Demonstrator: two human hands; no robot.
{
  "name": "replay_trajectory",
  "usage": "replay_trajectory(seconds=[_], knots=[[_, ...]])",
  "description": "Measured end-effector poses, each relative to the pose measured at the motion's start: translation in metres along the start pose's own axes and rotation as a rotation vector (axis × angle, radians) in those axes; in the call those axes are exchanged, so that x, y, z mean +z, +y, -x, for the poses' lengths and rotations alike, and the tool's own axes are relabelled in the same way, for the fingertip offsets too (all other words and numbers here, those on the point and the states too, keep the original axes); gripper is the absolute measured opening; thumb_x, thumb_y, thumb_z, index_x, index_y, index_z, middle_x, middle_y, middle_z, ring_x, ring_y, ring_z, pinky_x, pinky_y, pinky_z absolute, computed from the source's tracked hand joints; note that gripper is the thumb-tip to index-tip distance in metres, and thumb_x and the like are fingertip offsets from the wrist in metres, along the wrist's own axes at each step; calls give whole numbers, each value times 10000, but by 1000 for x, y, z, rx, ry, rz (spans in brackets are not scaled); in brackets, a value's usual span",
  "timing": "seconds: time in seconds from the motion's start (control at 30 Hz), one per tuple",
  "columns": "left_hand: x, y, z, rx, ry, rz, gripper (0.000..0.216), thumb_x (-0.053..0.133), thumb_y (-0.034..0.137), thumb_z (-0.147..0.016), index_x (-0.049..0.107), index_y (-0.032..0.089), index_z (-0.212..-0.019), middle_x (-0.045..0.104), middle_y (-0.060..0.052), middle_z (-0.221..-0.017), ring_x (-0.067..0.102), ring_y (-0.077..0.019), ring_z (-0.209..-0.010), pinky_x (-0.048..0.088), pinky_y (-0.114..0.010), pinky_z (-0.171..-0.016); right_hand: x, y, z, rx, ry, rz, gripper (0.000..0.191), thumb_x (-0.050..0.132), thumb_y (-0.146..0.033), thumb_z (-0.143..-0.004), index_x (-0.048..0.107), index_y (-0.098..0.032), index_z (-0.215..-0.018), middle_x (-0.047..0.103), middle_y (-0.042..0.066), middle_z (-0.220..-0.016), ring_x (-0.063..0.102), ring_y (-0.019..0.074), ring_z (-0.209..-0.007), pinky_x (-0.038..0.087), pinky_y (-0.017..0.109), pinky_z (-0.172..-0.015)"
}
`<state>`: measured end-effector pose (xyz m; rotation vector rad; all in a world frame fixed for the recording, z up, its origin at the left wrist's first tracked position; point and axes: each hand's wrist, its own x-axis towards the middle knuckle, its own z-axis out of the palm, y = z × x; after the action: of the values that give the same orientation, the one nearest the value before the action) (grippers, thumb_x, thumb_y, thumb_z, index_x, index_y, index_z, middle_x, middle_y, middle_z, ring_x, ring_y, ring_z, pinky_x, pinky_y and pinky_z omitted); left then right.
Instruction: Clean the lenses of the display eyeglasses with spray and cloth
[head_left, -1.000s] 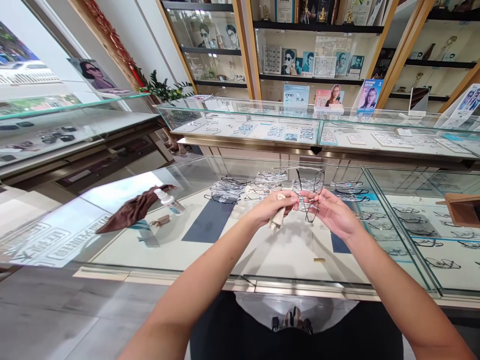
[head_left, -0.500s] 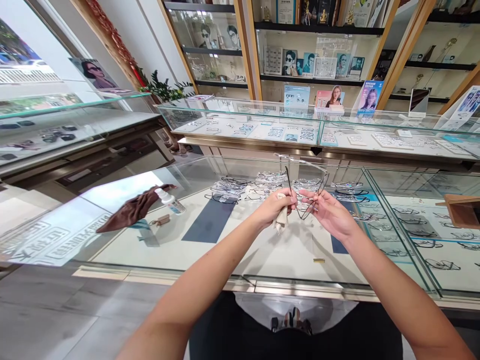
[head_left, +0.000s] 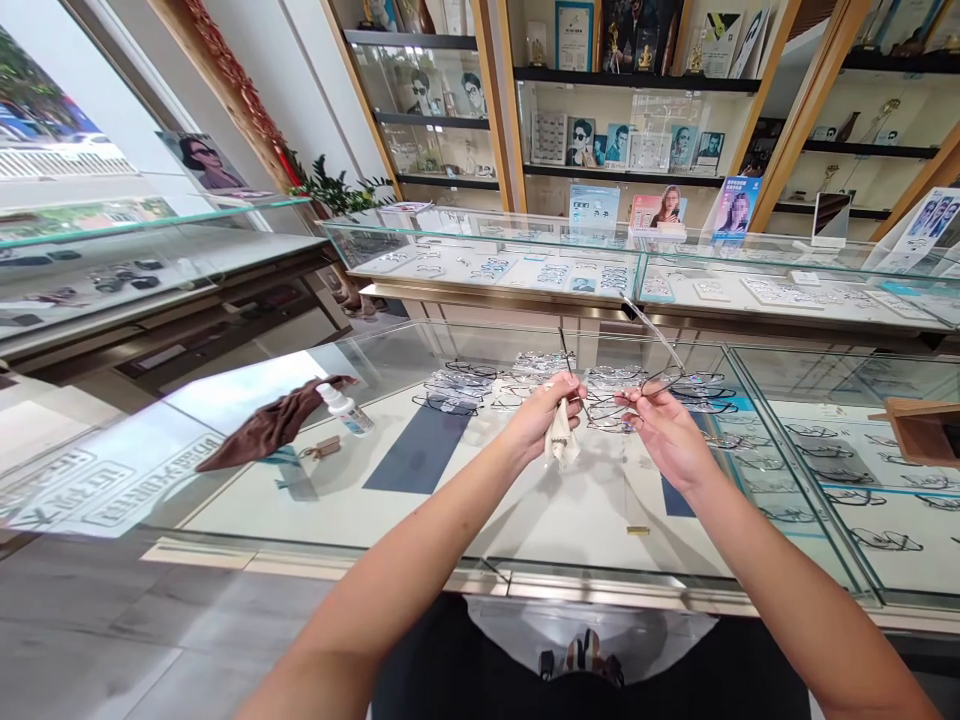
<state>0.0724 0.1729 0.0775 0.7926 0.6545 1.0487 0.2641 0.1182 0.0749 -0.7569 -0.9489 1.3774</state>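
My left hand (head_left: 549, 412) is closed on a cream cloth (head_left: 559, 442), which hangs below the fingers. From the same grip a thin dark temple arm points up. My right hand (head_left: 666, 428) pinches a pair of eyeglasses (head_left: 654, 331) by the frame, a long pale temple arm reaching up and away. The glasses span the gap between both hands above the glass counter (head_left: 495, 535); their rims are hard to separate from the spectacles (head_left: 541, 364) displayed under the glass.
Left on the counter are a brown cloth (head_left: 266, 428), a white spray bottle (head_left: 345, 408) and a small brown object (head_left: 324, 447). A wooden stand (head_left: 922, 430) is at the right. Another glass display case (head_left: 487, 235) stands across the aisle, before shelves.
The eyeglasses have turned in my hands, their pale temple arm swinging to the right. My hands are slightly farther apart. The cream cloth hangs more openly below my left hand.
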Motion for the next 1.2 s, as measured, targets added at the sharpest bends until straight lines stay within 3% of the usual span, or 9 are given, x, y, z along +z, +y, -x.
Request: replay_trajectory(seconds=[0.43, 0.9, 1.2], knots=[[2, -9, 5, -2, -94, -17, 599, 1011, 467, -560, 521, 173, -739, 598, 44, -670, 377, -18, -448, 288, -154, -411, 1, -4, -1, 37, 14, -142, 367, 1016, -423, -626, 736, -295, -826, 736, -45, -951, 704, 161, -1009, 536, 292, -839], [1, -10, 2, 9, -26, 36, 555, 964, 366, -596, 454, 196, -737, 540, 71, -648, 376, -21, -460, 292, -156, -425, 0, 5, -1, 25, -7, -122, 338, 979, -430, -688, 717, -299, -857, 747, -42, -980, 702, 179, -1065, 548, 313, -833], [2, -7, 2, 36, 36, 18, 563, 952, 367, -573, 430, 202, -704, 486, 88, -605, 386, -28, -467, 331, -159, -437, 9, 9, 5, 58, -3, -90, 390, 1003, -462, -633, 740, -291, -865, 770, -25, -1002, 730, 199, -1034, 546, 320, -835]])
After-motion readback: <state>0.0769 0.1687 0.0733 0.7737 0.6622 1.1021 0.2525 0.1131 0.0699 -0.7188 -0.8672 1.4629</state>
